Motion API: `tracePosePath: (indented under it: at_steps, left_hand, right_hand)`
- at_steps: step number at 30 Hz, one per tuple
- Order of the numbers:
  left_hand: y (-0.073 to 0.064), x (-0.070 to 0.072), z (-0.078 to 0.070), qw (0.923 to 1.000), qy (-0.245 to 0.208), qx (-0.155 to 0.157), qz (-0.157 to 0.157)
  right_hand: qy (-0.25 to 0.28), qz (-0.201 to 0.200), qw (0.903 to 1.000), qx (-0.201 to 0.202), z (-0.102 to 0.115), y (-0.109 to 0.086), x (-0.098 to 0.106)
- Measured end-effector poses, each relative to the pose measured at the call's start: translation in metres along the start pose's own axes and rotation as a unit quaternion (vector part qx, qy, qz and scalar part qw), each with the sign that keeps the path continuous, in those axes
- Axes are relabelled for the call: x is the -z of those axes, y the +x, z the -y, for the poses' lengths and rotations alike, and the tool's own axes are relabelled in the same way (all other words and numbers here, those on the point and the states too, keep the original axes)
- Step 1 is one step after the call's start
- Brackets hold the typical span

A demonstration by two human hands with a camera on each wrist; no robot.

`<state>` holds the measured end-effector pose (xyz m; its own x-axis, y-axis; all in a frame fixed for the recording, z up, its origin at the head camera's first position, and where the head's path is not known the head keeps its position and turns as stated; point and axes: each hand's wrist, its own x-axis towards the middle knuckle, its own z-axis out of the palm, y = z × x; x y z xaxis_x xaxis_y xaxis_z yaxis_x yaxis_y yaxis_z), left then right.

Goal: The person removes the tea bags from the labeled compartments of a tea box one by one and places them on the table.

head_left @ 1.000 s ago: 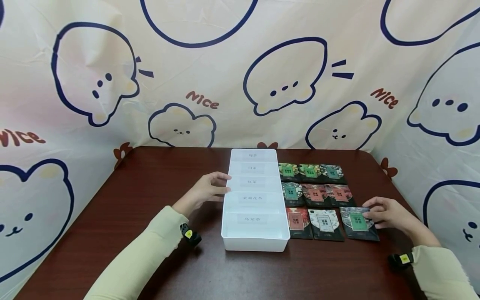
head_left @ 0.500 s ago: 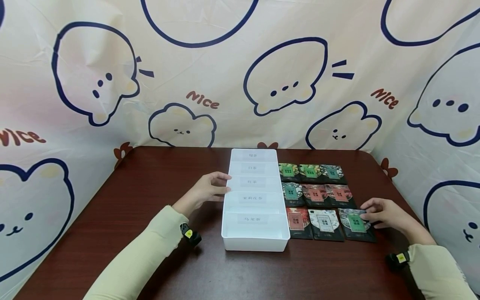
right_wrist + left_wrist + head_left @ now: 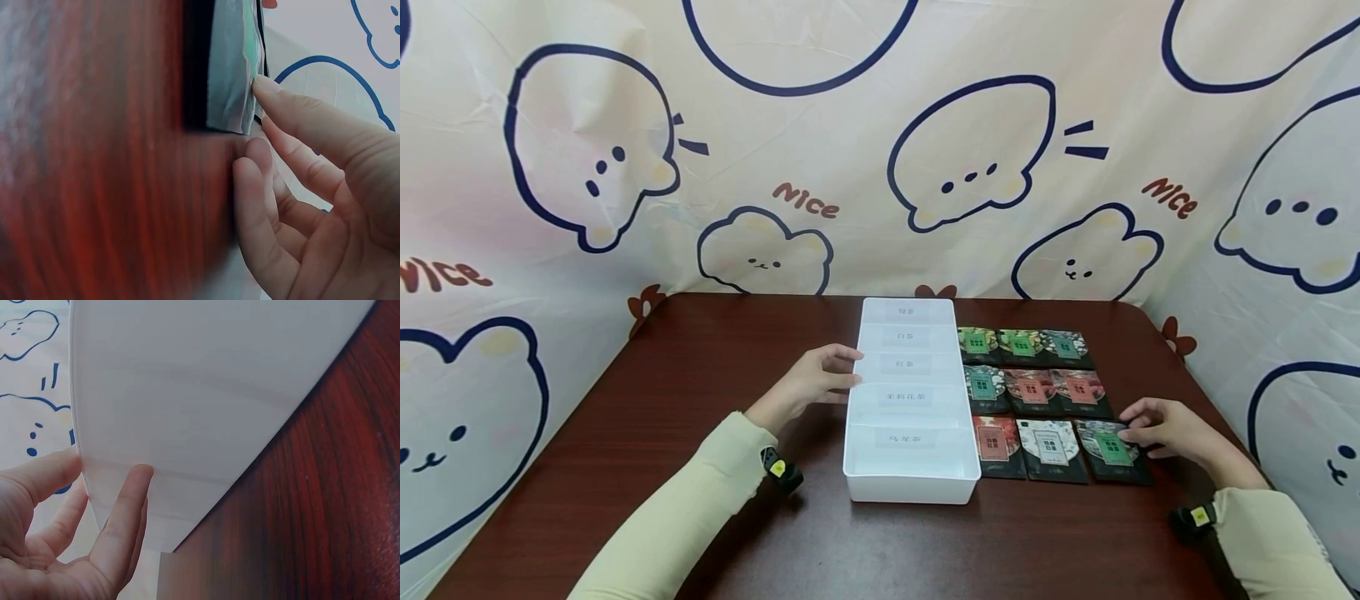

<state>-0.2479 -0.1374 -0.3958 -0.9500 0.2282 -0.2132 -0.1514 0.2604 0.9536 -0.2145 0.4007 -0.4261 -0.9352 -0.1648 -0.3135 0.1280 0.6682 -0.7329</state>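
A long white box (image 3: 912, 489) with several labelled compartments stands in the middle of the table. My left hand (image 3: 808, 379) touches its left side; in the left wrist view, fingers (image 3: 128, 512) lie along the outer wall and rim. To the right of the box, flat tea packets lie in three rows. My right hand (image 3: 1168, 433) touches the right edge of the green-labelled tea packet (image 3: 1111, 454) at the front right, its thumb (image 3: 269, 87) on the packet. That packet lies beside a white-labelled tea packet (image 3: 1049, 450) and a red-labelled one (image 3: 997, 446).
Behind the front row lie two rows of packets, among them a red-labelled packet (image 3: 1079, 390) and a green-labelled packet (image 3: 977, 343). The dark wooden table (image 3: 700, 375) meets a printed cloth backdrop (image 3: 850, 150) at the back and sides.
The green-labelled tea packet at the front right has slid left toward the white-labelled one, my right hand moving with it. The left hand and the box have stayed in place.
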Motion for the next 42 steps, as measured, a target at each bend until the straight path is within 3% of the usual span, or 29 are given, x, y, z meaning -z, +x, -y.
tracePosePath:
  at_steps: [28,34,39,42]
  left_hand:
    - [-0.001,0.000,0.000,1.0000,0.006,0.003,-0.003]
    - [-0.001,0.000,-0.001,0.9999,0.005,0.008,-0.004]
    - [-0.002,0.004,-0.005,0.9997,0.020,0.004,0.010]
    - [-0.004,0.009,-0.012,0.9982,0.051,-0.011,0.029]
  right_hand:
    - [0.014,0.005,0.9999,0.006,0.000,-0.004,0.004]
    - [0.006,-0.021,0.9988,0.045,0.022,-0.006,0.007]
    - [0.000,-0.046,0.9919,0.119,0.059,-0.003,0.010]
    - [-0.008,-0.052,0.9853,0.162,0.087,0.002,0.006]
